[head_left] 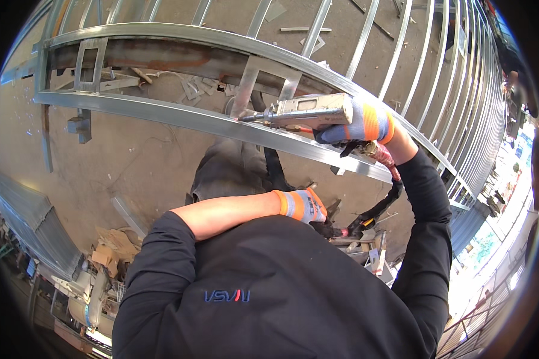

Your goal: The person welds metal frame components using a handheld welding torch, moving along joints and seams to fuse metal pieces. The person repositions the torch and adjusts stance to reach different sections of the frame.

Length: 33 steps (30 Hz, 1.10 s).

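Left hand [305,205]: held in front of the black jacket [281,275], gloved; whether its fingers are spread or curled around something cannot be told.
Hose [377,206]: run in black below a red-wrapped section [382,154]; some drag on the hand tool [308,112] should be expected.
Right hand [359,122]: gloved, its fingers wrapped around the tool's rear grip, which is mostly hidden.
Handling: the tool, held above the near rail [161,116], is judged stiff, fairly heavy and smooth-cased; it is best gripped at the rear, the slim nozzle [254,117] being treated as the delicate part.
Long axis: laid almost level across the view, with the nozzle pointed left.
Nozzle end: set beside the upright bracket [245,90]; contact cannot be confirmed.
Far rail [161,31]: backed by metal bars [395,54].
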{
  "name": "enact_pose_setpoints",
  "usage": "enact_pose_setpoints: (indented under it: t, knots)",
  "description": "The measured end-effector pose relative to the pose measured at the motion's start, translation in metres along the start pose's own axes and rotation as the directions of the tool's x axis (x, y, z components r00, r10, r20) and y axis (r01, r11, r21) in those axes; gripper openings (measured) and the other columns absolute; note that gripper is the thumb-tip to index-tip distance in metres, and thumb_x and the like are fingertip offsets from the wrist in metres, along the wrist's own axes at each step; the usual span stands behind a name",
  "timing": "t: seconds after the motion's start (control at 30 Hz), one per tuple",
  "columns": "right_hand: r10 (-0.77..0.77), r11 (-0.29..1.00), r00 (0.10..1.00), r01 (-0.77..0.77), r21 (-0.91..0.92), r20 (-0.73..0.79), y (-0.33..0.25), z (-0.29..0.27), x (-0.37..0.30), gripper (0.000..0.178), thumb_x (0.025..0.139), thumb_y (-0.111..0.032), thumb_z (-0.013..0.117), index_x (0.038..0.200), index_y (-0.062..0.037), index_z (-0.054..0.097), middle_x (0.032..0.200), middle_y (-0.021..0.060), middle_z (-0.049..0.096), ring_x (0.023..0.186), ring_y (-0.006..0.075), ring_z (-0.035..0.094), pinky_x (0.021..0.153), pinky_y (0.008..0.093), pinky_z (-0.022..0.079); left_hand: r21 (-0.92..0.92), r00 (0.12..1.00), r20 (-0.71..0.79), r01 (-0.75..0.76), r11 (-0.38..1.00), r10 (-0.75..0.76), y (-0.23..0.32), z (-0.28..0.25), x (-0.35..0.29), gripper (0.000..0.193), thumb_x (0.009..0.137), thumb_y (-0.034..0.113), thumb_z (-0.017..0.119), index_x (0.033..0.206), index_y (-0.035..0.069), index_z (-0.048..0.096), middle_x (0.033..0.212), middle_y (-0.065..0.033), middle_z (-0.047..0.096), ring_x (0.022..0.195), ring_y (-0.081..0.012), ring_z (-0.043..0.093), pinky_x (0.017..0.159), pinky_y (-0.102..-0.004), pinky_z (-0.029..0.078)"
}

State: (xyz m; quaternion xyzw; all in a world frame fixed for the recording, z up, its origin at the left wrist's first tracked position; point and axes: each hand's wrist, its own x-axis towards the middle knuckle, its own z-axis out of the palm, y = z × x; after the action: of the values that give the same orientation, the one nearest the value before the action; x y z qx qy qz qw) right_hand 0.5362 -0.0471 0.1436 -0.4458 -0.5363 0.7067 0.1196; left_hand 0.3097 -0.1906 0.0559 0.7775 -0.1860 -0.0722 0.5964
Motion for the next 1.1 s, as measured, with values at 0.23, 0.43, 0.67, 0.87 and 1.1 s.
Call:
enact_pose_setpoints:
  t: [0.23,0.43,0.67,0.87,1.1]
  knots:
    - [0.124,0.989,0.992,-0.126,-0.079,-0.024,0.001,-0.003,0.006,0.055,0.091,-0.024,0.082,0.14,-0.0071,0.066,0.103,-0.001,0.076,0.08,0.0048,0.061,0.068,0.0234,0.053,0.041,0.999,0.036,-0.011,0.999,0.01,-0.003,-0.006,-0.001,0.024,0.091,0.026,0.067,0.109,0.011,0.071,0.089,-0.0136,0.07,0.086,-0.0377,0.07,0.072,-0.0481,0.053]
    - [0.075,0.997,0.997,-0.075,-0.005,-0.009,0.003,-0.006,0.007,0.049,0.092,-0.023,0.08,0.137,-0.0077,0.069,0.109,0.0011,0.077,0.087,0.0077,0.066,0.075,0.0249,0.055,0.038,0.999,0.022,-0.031,0.999,0.03,-0.003,-0.009,-0.003,0.025,0.093,0.029,0.066,0.107,0.009,0.069,0.088,-0.015,0.069,0.083,-0.0397,0.07,0.071,-0.0494,0.053]
    - [0.019,0.975,0.999,-0.013,-0.221,0.027,0.003,-0.012,0.012,0.055,0.09,-0.025,0.081,0.141,-0.009,0.066,0.124,0.0071,0.076,0.103,0.0131,0.071,0.09,0.0283,0.055,-0.007,1.0,0.009,-0.011,1.0,0.011,-0.004,-0.011,-0.003,0.032,0.093,0.038,0.067,0.105,0.008,0.068,0.084,-0.0159,0.068,0.083,-0.0409,0.069,0.071,-0.0507,0.052]
    - [-0.035,0.976,0.999,0.039,-0.214,0.022,0.009,-0.012,0.013,0.06,0.089,-0.023,0.081,0.144,-0.0088,0.063,0.124,0.0066,0.076,0.104,0.0124,0.069,0.09,0.0287,0.055,0.009,0.998,-0.05,-0.042,0.999,0.042,-0.006,-0.009,-0.001,0.038,0.093,0.044,0.069,0.103,0.007,0.067,0.087,-0.016,0.067,0.084,-0.0414,0.069,0.073,-0.0515,0.052]
    - [0.094,0.991,0.995,-0.09,-0.104,0.033,0.003,-0.012,0.007,0.059,0.09,-0.02,0.08,0.145,-0.0086,0.063,0.124,0.0049,0.076,0.102,0.0105,0.067,0.089,0.0283,0.055,0.013,0.998,0.055,-0.006,1.0,0.005,0.0,-0.023,0.001,0.041,0.093,0.046,0.068,0.106,0.007,0.067,0.092,-0.0153,0.067,0.088,-0.0403,0.069,0.075,-0.0507,0.053]
